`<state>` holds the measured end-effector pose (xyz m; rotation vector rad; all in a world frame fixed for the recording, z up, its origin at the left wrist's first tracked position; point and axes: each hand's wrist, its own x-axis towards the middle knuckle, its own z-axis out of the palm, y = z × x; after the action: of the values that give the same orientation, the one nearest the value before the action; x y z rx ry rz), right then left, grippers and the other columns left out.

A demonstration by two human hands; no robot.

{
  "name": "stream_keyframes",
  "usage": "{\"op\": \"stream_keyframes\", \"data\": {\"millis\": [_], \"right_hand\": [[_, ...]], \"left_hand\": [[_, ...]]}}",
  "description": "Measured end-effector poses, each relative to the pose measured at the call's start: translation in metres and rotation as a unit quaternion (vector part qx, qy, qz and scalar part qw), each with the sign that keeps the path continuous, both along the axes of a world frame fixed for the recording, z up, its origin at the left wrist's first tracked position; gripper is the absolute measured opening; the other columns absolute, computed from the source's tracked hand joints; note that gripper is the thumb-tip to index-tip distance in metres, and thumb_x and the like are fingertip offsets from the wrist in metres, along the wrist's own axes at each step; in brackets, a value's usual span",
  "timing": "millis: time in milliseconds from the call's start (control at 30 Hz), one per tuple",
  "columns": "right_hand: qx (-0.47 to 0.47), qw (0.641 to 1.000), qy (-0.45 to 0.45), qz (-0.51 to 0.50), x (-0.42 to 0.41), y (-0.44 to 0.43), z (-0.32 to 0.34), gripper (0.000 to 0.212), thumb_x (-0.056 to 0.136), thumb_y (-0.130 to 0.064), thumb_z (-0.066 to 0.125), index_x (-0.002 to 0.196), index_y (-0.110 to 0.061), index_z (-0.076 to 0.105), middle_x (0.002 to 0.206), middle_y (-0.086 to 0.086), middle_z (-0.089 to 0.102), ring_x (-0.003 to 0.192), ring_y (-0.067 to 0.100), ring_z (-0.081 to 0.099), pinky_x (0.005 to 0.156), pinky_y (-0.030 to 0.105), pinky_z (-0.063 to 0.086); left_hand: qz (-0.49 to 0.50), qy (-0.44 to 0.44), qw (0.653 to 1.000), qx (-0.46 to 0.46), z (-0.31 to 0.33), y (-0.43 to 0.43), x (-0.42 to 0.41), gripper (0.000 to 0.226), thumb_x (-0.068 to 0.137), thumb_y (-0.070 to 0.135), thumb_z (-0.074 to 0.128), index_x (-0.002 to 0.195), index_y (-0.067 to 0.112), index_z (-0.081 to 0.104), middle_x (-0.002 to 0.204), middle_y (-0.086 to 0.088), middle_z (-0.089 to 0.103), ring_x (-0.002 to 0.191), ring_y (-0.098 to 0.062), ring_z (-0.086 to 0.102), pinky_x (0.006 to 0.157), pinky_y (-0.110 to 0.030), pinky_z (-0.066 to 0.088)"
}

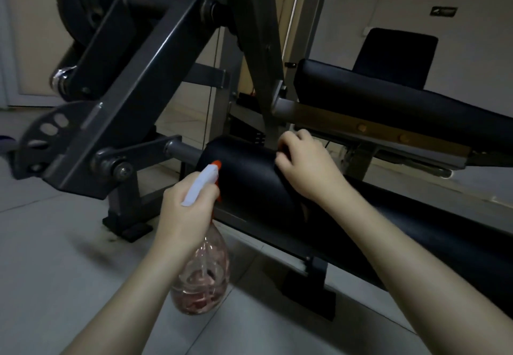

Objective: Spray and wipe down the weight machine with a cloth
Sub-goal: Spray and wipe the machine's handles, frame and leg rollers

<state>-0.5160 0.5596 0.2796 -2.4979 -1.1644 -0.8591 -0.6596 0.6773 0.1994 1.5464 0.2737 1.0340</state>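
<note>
My left hand (184, 210) grips the neck of a clear spray bottle (201, 277) holding pinkish liquid. Its white trigger head with an orange nozzle (216, 164) points at the black roller pad (244, 179) of the grey weight machine (144, 77). My right hand (305, 164) lies on top of the roller's right end with its fingers curled round a dark cloth (281, 152). The cloth blends with the black pad, so its edges are hard to make out.
A long black padded bench (416, 232) runs right from the roller, and a second black pad (388, 99) lies above it on a metal rail. The machine's grey frame, lever arm and weight plate rise at left. Tiled floor (55, 243) lies below.
</note>
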Motion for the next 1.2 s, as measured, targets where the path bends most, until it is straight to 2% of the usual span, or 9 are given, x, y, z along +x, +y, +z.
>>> {"op": "stream_keyframes", "data": {"millis": [133,233,300,400,567,767,900,967,1200], "right_hand": [[-0.024,0.991,0.125,-0.032,0.030,0.007,0.019,0.024,0.092,-0.031,0.048,0.110,-0.017,0.056,0.116,0.012,0.056,0.104,0.030,0.053,0.085,0.036,0.044],[-0.027,0.990,0.139,-0.006,0.032,0.023,0.021,0.022,0.093,-0.029,0.048,0.110,-0.018,0.056,0.118,0.011,0.054,0.106,0.029,0.053,0.086,0.035,0.044],[-0.021,0.993,0.118,0.024,0.021,0.046,0.017,0.023,0.094,-0.029,0.047,0.113,-0.019,0.054,0.120,0.010,0.050,0.109,0.029,0.050,0.090,0.037,0.043],[-0.024,0.997,0.058,0.054,0.005,0.091,0.007,0.028,0.095,-0.028,0.046,0.120,-0.017,0.051,0.127,0.011,0.044,0.116,0.033,0.045,0.095,0.042,0.041],[-0.039,0.993,0.035,0.109,-0.001,0.124,0.005,0.029,0.094,-0.025,0.047,0.121,-0.016,0.051,0.126,0.009,0.043,0.117,0.033,0.041,0.092,0.036,0.041],[-0.070,0.991,-0.016,0.115,-0.016,0.054,-0.004,0.034,0.090,-0.024,0.053,0.123,-0.016,0.050,0.128,0.007,0.042,0.118,0.028,0.040,0.090,0.033,0.039],[-0.096,0.985,-0.131,0.065,-0.038,0.001,-0.030,0.037,0.076,-0.021,0.063,0.111,-0.011,0.058,0.120,0.013,0.051,0.112,0.036,0.047,0.078,0.043,0.053],[-0.104,0.977,-0.178,0.051,-0.041,-0.016,-0.044,0.038,0.069,-0.019,0.066,0.105,-0.009,0.061,0.114,0.017,0.056,0.108,0.040,0.051,0.077,0.046,0.054],[-0.063,0.976,-0.206,0.029,-0.040,0.005,-0.057,0.042,0.063,-0.016,0.072,0.103,-0.005,0.062,0.110,0.022,0.058,0.106,0.045,0.053,0.083,0.049,0.050]], "left_hand": [[-0.013,0.015,1.000,0.007,-0.001,0.005,0.001,0.026,0.093,0.014,0.054,0.070,0.026,0.058,0.073,0.012,0.054,0.065,0.002,0.049,0.071,-0.024,0.041],[-0.003,0.000,1.000,-0.029,0.000,0.006,0.008,0.034,0.093,0.016,0.054,0.066,0.036,0.058,0.069,0.017,0.056,0.069,0.002,0.053,0.076,-0.031,0.047],[0.009,-0.008,0.999,-0.042,0.000,0.007,0.011,0.034,0.093,0.017,0.054,0.065,0.038,0.056,0.071,0.016,0.056,0.070,-0.001,0.053,0.075,-0.035,0.048],[0.010,-0.012,0.999,-0.033,0.000,0.009,0.012,0.028,0.093,0.018,0.054,0.068,0.031,0.055,0.075,0.010,0.055,0.066,0.000,0.049,0.071,-0.030,0.045],[0.003,-0.004,1.000,0.011,-0.001,0.013,0.011,0.014,0.094,0.019,0.053,0.081,0.022,0.048,0.083,0.003,0.049,0.076,-0.007,0.044,0.067,-0.022,0.037],[-0.007,-0.005,1.000,-0.020,0.000,0.014,0.009,0.013,0.094,0.022,0.052,0.081,0.023,0.054,0.084,0.005,0.053,0.078,-0.006,0.048,0.072,-0.025,0.041],[-0.020,0.004,1.000,-0.011,0.001,0.014,0.008,0.023,0.094,0.018,0.050,0.073,0.027,0.054,0.079,0.013,0.055,0.076,-0.001,0.051,0.073,-0.013,0.039],[-0.027,0.004,1.000,-0.008,0.000,0.013,0.006,0.024,0.094,0.017,0.050,0.073,0.028,0.053,0.081,0.011,0.054,0.077,-0.002,0.051,0.074,-0.013,0.040],[-0.038,-0.006,0.999,-0.021,-0.003,0.009,0.008,0.031,0.093,0.015,0.052,0.070,0.036,0.052,0.080,0.013,0.055,0.076,-0.003,0.051,0.071,-0.014,0.039]]}}
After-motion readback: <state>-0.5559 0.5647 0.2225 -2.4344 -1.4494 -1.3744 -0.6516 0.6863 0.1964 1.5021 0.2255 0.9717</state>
